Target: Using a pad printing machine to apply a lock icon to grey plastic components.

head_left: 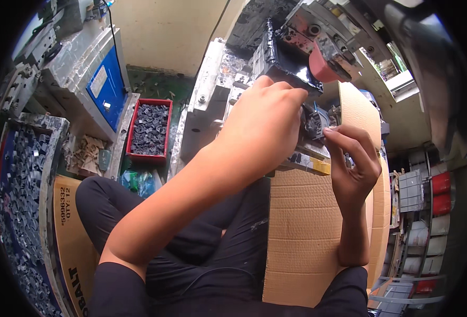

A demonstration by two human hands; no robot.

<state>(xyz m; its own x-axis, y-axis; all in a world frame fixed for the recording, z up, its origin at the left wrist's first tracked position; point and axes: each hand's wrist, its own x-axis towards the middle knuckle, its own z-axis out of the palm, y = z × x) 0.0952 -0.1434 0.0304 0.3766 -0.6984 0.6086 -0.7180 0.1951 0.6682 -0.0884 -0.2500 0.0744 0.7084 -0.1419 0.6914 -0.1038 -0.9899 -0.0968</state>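
My left hand (269, 119) reaches across to the machine with its fingers curled down. Its back hides the fingertips and whatever they may hold. To its right, my right hand (357, 161) has thumb and forefinger pinched together beside a small dark part (313, 126) with pale markings, which sits at the machine's front. Whether the pinch holds anything is too small to make out. A pink rounded pad (322, 64) hangs just above and beyond both hands. Behind my left hand stands a black, ink-smeared tray (291, 61).
A red bin (131, 134) of small dark parts stands left of the machine. Further left, a large tray (54, 153) holds many more grey parts. Cardboard (302, 227) covers the area by my right leg, and another sheet (357, 108) stands upright beyond my right hand. Racks (415, 195) line the right.
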